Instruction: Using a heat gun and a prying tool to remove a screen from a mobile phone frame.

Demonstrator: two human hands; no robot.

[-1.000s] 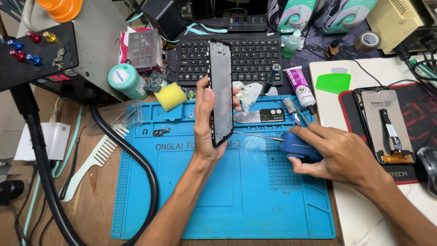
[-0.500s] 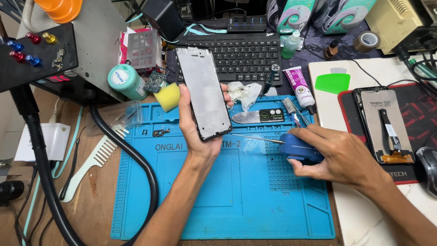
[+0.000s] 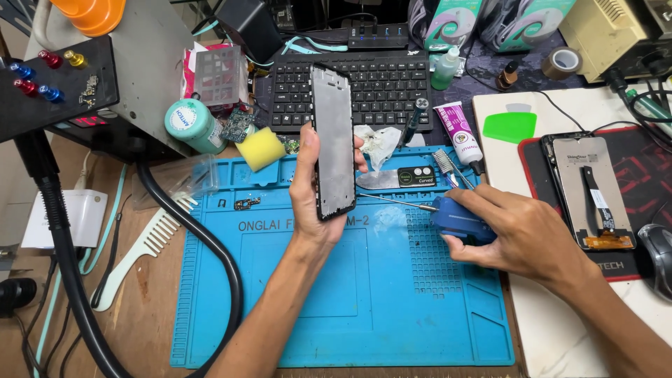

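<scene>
Holding a phone frame (image 3: 333, 140) upright above the blue mat (image 3: 336, 294), the left hand (image 3: 315, 192) keeps its grip pinched on the frame's edges. Right hand (image 3: 521, 234), resting on the mat's right side, has its grip pressed around a blue tool (image 3: 458, 217).

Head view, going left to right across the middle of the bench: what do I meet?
white comb → black hose → left hand holding the phone frame → blue tool under the right hand → phone screen on the red mat → mouse.
</scene>
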